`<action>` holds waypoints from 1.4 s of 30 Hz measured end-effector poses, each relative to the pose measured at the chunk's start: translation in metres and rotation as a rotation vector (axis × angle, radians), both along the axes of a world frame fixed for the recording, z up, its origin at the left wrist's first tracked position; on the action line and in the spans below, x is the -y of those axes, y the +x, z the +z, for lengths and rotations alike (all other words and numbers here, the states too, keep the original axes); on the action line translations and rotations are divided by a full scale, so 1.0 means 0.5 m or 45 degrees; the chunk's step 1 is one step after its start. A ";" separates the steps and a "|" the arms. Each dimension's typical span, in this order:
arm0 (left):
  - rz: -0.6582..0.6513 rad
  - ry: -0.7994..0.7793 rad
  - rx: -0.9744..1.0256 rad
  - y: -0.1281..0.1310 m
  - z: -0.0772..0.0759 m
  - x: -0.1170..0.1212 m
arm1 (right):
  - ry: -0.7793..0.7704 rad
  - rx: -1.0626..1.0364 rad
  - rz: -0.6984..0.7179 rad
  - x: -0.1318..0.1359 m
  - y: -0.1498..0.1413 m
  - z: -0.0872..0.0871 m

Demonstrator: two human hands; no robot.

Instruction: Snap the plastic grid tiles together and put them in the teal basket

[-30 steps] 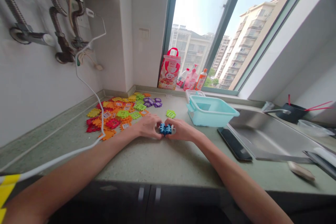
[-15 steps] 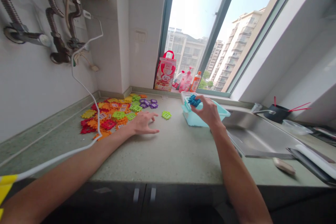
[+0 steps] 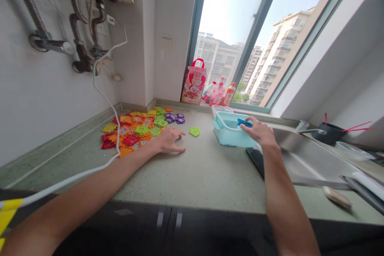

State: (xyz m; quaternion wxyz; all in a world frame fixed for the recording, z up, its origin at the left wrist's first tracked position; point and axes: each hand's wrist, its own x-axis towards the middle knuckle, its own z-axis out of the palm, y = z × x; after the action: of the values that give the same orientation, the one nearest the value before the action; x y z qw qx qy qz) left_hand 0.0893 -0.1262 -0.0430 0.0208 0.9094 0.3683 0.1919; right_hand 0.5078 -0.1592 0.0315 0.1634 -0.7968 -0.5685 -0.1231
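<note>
My right hand (image 3: 260, 131) grips blue plastic building pieces (image 3: 244, 123) at the right side of a light teal plastic box (image 3: 235, 141), about level with its rim. How many blue pieces there are I cannot tell. My left hand (image 3: 170, 141) rests on the counter with its fingers apart and nothing in them. Just beyond its fingertips lies a single lime green piece (image 3: 195, 131). To its left spreads a pile of red, orange, yellow and green toothed pieces (image 3: 131, 140). Several purple pieces (image 3: 175, 118) sit behind the hand.
A white cable (image 3: 112, 108) runs across the left of the counter. Right of the box are a steel sink (image 3: 300, 156) and a soap bar (image 3: 337, 197). A red bag (image 3: 194, 85) and bottles (image 3: 218, 94) line the windowsill. Pipes (image 3: 78, 36) hang on the left wall.
My right hand has moved right and slightly down with the blue pieces, from the box's left part to its right side. My left hand keeps its place on the counter. The view has shifted slightly.
</note>
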 end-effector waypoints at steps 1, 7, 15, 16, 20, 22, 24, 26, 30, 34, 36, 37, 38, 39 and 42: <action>0.000 -0.004 -0.005 0.000 0.001 0.000 | -0.013 -0.012 0.020 0.000 0.005 0.000; -0.011 -0.008 -0.022 0.000 0.005 0.004 | -0.028 -0.056 0.097 0.002 0.026 -0.001; -0.012 0.058 -0.070 -0.006 0.014 0.000 | -0.090 -0.062 0.112 0.005 0.015 0.004; 0.020 0.086 -0.085 -0.016 0.023 -0.005 | 0.005 -0.038 0.108 0.005 0.006 0.004; 0.459 0.149 -0.215 -0.093 0.081 -0.032 | 0.579 0.106 0.335 0.001 -0.073 -0.005; 0.705 0.103 -0.332 -0.143 0.113 -0.045 | 0.692 0.122 0.580 0.000 -0.138 -0.023; 0.855 0.002 -0.424 -0.184 0.139 -0.051 | 0.630 0.117 0.880 -0.003 -0.208 -0.053; 0.936 -0.083 -0.462 -0.209 0.153 -0.051 | 0.492 0.085 1.158 -0.014 -0.270 -0.097; 0.976 -0.149 -0.488 -0.212 0.153 -0.045 | 0.195 -0.062 1.283 -0.063 -0.330 -0.193; 0.955 -0.224 -0.523 -0.204 0.146 -0.042 | -0.049 -0.192 1.161 -0.114 -0.320 -0.243; 0.947 -0.235 -0.517 -0.204 0.147 -0.041 | -0.073 -0.193 1.188 -0.125 -0.311 -0.247; 0.949 -0.244 -0.518 -0.205 0.149 -0.040 | -0.056 -0.197 1.221 -0.127 -0.307 -0.246; 0.956 -0.254 -0.523 -0.206 0.150 -0.040 | -0.026 -0.208 1.257 -0.128 -0.303 -0.245; 0.962 -0.259 -0.529 -0.208 0.150 -0.039 | 0.008 -0.225 1.288 -0.127 -0.299 -0.243; 0.979 -0.218 -0.538 -0.214 0.146 -0.043 | 0.087 -0.270 1.302 -0.125 -0.286 -0.239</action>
State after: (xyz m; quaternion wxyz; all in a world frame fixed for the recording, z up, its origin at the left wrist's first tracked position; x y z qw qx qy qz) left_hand -0.0178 -0.1048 0.0302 -0.0527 0.7206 0.6904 -0.0353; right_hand 0.3647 -0.0968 -0.0881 0.2851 -0.4196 -0.8611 0.0354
